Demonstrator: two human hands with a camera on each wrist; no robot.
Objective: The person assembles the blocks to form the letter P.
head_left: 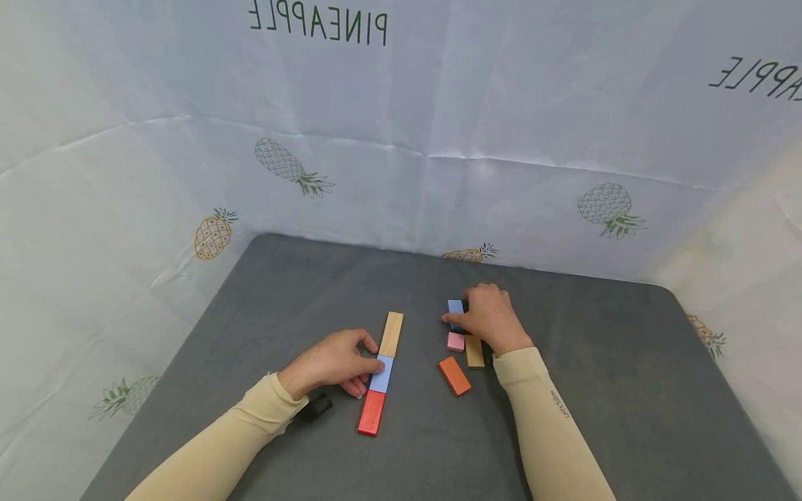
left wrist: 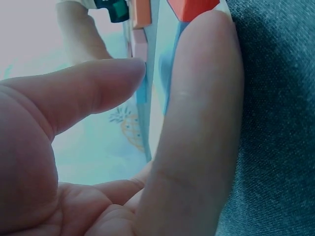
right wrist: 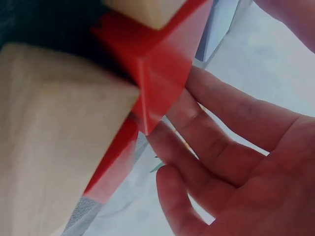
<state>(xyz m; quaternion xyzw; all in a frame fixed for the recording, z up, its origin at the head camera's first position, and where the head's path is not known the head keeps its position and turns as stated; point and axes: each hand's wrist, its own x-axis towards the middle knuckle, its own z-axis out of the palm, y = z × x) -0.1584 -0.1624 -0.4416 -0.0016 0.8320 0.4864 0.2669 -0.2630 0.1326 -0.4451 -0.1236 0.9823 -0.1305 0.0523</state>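
Observation:
A row of three flat blocks lies on the grey table: a plain wooden block [head_left: 391,334], a light blue block [head_left: 381,379] and a red block [head_left: 372,414]. My left hand [head_left: 338,360] is at the row's left side, its thumb over the blue block in the head view. In the left wrist view, one finger [left wrist: 204,98] lies along the row's side. My right hand [head_left: 493,316] is at a group of blocks, beside an upright-looking blue block [head_left: 454,306]. In the right wrist view, its extended fingertips touch a red block [right wrist: 165,69], mostly hidden from the head view.
Near my right hand lie a pink block [head_left: 455,342], a wooden block [head_left: 474,353] and an orange block [head_left: 454,376]. A black object [head_left: 315,408] shows beneath my left wrist. A white curtain [head_left: 401,202] with pineapple prints borders the table's far edge [head_left: 401,252].

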